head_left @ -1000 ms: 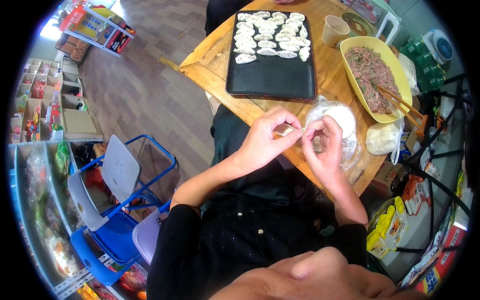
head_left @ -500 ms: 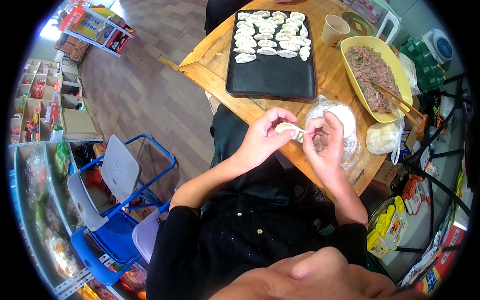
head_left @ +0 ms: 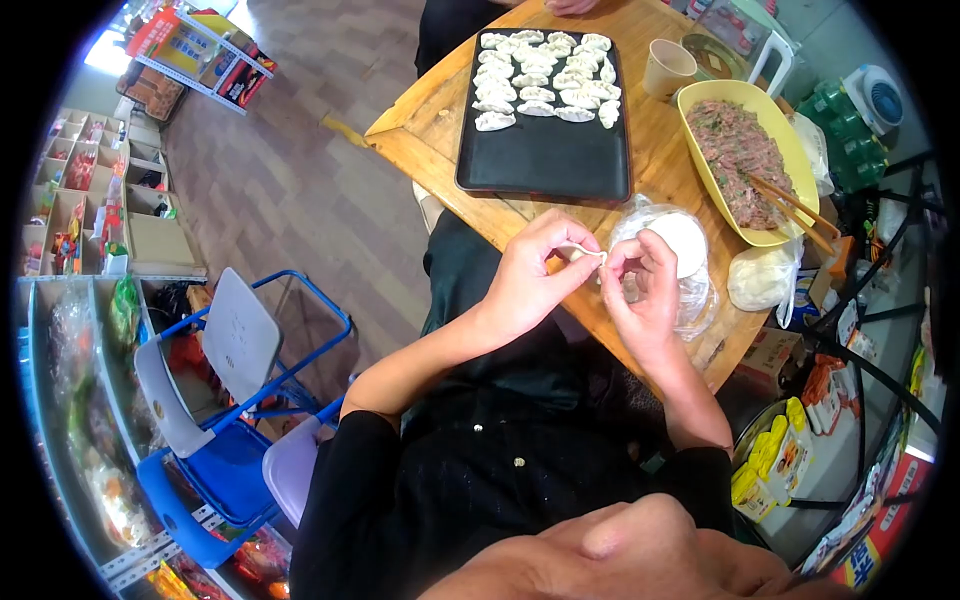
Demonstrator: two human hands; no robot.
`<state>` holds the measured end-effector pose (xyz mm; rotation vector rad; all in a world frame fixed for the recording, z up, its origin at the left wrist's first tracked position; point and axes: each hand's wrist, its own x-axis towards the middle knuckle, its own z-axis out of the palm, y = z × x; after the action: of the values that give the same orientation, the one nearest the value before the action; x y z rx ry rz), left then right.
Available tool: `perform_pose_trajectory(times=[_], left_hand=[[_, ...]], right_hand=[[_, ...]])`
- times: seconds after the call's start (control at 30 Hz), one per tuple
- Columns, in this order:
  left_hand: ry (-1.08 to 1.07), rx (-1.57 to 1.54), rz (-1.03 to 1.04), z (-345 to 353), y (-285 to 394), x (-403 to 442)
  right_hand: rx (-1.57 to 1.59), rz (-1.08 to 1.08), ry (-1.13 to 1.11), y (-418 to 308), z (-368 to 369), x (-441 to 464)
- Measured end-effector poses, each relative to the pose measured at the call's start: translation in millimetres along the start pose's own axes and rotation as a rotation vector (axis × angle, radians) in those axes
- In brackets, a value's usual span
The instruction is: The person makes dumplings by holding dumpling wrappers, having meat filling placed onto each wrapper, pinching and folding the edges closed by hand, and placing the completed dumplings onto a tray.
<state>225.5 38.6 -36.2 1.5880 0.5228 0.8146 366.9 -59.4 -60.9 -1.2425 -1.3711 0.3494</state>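
Between my two hands, above the table's near edge, is a white dumpling [head_left: 582, 250], its edge pinched at the fingertips. My left hand [head_left: 532, 275] is closed on its left side, thumb against the dough. The fingers of my right hand [head_left: 643, 290] pinch its right end; much of the dumpling is hidden behind fingers. Just beyond my right hand lies a stack of round dough wrappers [head_left: 682, 242] on a clear plastic bag [head_left: 697, 308]. Farther off, a black tray [head_left: 540, 165] bears rows of folded dumplings [head_left: 535, 80] on its far part.
On the wooden table [head_left: 420, 130], a yellow bowl [head_left: 690, 130] holds minced filling [head_left: 740, 150] with chopsticks [head_left: 790, 205] resting in it. Behind are a paper cup [head_left: 668, 68] and another person's hand [head_left: 572, 5]. Folding chairs [head_left: 240, 325] stand left, a tied plastic bag [head_left: 765, 278] right.
My fingers have drawn closer together along the dumpling's edge, covering more of it. The view has shifted slightly, showing more of the other person's hand at the top.
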Motion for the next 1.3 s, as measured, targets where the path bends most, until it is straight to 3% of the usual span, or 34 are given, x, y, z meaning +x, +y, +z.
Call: perform_pose_trajectory(times=[0.33, 0.47, 0.7, 0.8, 0.87, 1.0, 1.3], left_hand=[[-0.141, -0.005, -0.047, -2.9, -12.6, -2.5], [-0.139, -0.362, -0.162, -2.3, -26.3, -5.7], [-0.144, -0.556, -0.179, -1.5, -39.1, -4.5], [-0.105, -0.509, -0.177, -0.4, -33.2, -6.1], [-0.064, -0.237, -0.160, -0.9, -16.7, -8.9], [-0.021, -0.016, 0.022, -2.5, -13.8, -9.2], [-0.080, 0.021, 0.134, -10.9, -9.1, -13.0]], right_hand=[[-0.108, 0.063, 0.033, 0.7, -0.6, -1.6], [-0.046, 0.024, 0.003, 1.8, -0.8, 1.7], [0.040, 0.125, 0.016, -5.2, 1.6, 1.9], [0.040, 0.119, -0.023, -8.4, 1.0, 1.1], [0.033, 0.084, -0.058, -10.1, 2.5, -0.1], [-0.021, 0.071, -0.053, -7.5, 3.1, -2.7], [-0.015, 0.067, 0.018, -2.9, 7.7, -3.7]])
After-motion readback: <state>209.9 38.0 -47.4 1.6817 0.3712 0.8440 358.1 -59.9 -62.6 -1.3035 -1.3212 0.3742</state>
